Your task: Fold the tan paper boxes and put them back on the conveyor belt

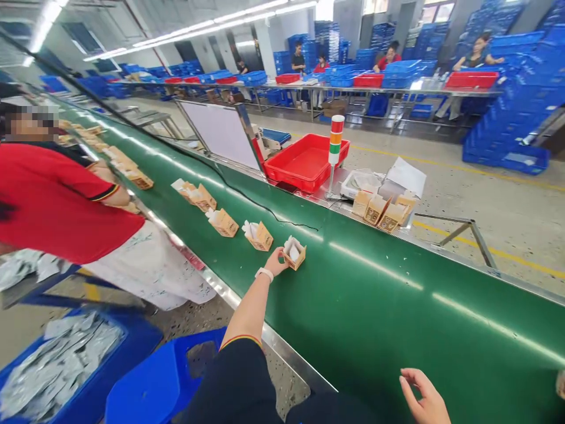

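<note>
My left hand, with a pale band at the wrist, reaches over the green conveyor belt. Its fingers grip the near left side of a small open-topped cardboard box, which has something white inside. My right hand is at the bottom right over the belt, holding nothing, its thumb and fingers curved and apart. Left of the held box, another open box stands on the belt with its white flaps up. Beyond it is a similar box, then further boxes close together.
A co-worker in a red shirt stands at the belt's left side. Across the belt are a red tray, a signal light and several cartons. A blue stool and a bin of silvery packets are lower left.
</note>
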The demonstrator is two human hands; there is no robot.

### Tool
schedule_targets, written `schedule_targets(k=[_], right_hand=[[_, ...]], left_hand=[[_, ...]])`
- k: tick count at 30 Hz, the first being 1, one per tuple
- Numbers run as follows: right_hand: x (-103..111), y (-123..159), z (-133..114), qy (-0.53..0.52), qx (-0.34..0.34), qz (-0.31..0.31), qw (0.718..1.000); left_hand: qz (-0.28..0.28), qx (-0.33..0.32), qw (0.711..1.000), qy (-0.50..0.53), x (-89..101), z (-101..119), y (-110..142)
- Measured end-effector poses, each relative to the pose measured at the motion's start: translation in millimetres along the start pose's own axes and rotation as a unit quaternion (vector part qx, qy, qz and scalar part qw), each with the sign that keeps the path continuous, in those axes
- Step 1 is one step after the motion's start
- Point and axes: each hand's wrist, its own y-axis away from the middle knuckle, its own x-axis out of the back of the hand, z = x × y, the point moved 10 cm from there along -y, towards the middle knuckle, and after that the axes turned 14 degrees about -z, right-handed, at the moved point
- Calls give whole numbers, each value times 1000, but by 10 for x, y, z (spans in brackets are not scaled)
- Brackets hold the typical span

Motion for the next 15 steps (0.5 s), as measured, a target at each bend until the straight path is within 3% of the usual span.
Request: schedule_targets(k=[3, 6, 11, 15], right_hand=[[-138, -75, -338, 13, 53, -22, 998], [-246, -148, -585, 23, 94, -42, 994], [-328, -137, -640, 20, 86, -48, 995], [-438, -62, -643, 19, 85, -56, 995]], left_hand=[[-45, -43, 997, -43, -318, 165, 35], [-138, -92, 979, -114, -621, 435, -30], [-314, -182, 918, -159, -1449, 861, -90], [-340, -124, 919, -156, -1989, 861, -78]])
